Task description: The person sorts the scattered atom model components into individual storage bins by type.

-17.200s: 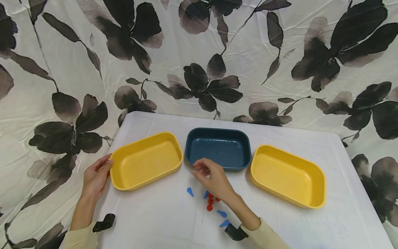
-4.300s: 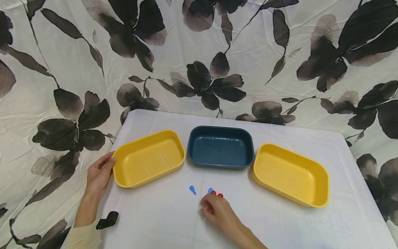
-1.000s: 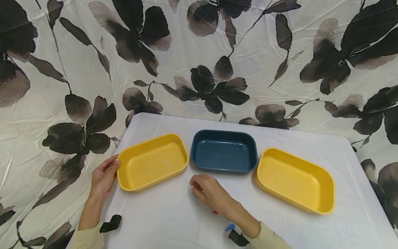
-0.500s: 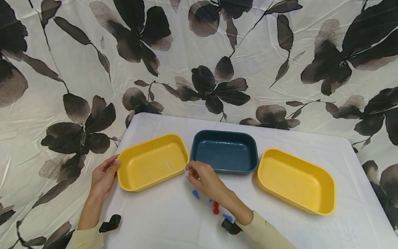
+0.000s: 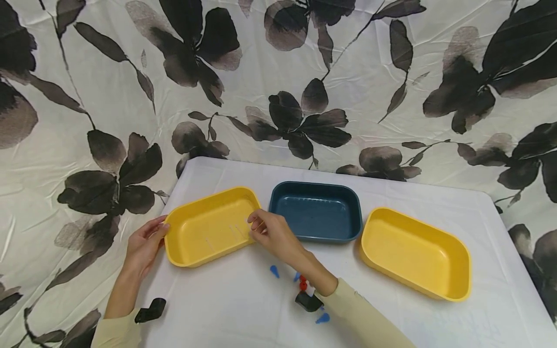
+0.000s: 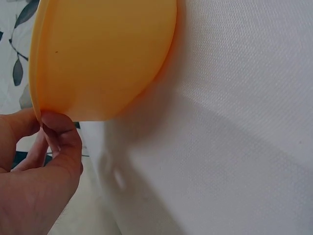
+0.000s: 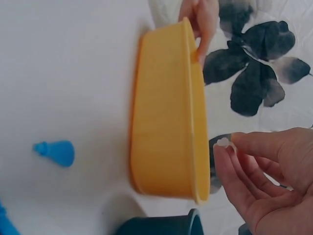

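Note:
In the head view my left hand [image 5: 145, 244] pinches the outer left end of the left yellow tray [image 5: 178, 217]. The left wrist view shows thumb and fingers on the rim of this tray [image 6: 102, 58]. My right hand [image 5: 276, 234] is over the tray's right end. Between its thumb and fingertips it pinches a thin cotton swab [image 7: 223, 142], of which only a small white tip shows in the right wrist view. Several thin white swabs [image 5: 233, 232] lie in the left tray, apart from one another.
A dark blue tray [image 5: 315, 239] stands in the middle, a second yellow tray [image 5: 409, 256] to the right. On the white table lie several blue teardrop-shaped pieces [image 5: 274, 271] and red balls [image 5: 303, 286], partly hidden by the right wrist's black camera [image 5: 309, 301].
My right hand has moved up and left from the table to the left tray's right end, holding a swab. Since the oldest frame, the tray has gained a swab. The left hand keeps its grip.

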Demonstrator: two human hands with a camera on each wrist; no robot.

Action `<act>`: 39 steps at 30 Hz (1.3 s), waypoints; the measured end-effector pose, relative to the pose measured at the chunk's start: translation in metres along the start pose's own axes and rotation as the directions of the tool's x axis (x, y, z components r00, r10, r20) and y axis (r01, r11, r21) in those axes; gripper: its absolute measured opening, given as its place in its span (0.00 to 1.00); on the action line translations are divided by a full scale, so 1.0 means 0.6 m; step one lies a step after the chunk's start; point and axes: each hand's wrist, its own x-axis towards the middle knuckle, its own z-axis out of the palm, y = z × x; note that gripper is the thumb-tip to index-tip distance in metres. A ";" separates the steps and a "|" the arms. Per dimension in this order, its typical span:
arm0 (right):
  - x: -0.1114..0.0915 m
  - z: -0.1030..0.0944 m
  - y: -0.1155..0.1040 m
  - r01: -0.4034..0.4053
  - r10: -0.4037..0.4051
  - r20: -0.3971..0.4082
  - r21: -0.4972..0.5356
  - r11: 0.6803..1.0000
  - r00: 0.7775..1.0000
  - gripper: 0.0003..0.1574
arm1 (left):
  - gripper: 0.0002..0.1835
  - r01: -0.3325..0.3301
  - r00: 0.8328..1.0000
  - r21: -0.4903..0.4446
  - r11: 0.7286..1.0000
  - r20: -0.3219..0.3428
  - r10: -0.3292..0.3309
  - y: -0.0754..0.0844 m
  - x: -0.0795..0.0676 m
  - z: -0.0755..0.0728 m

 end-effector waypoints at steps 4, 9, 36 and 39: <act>0.013 0.006 0.001 -0.005 0.005 0.001 0.020 1.000 1.000 0.11 | 0.33 -0.003 1.000 0.023 1.000 0.007 0.003 0.001 0.000 -0.001; 0.028 0.012 0.000 -0.024 0.025 -0.004 0.050 0.998 1.000 0.11 | 0.32 -0.011 1.000 0.051 0.999 0.016 0.010 0.002 0.000 -0.002; 0.096 0.077 0.019 -0.228 0.221 0.075 0.109 0.968 0.972 0.11 | 0.32 -0.005 1.000 0.069 0.998 0.012 0.004 0.003 -0.001 0.000; 0.101 0.087 0.022 -0.229 0.222 0.089 0.084 0.970 0.971 0.10 | 0.32 -0.004 1.000 0.067 0.998 0.011 0.003 0.004 -0.001 -0.001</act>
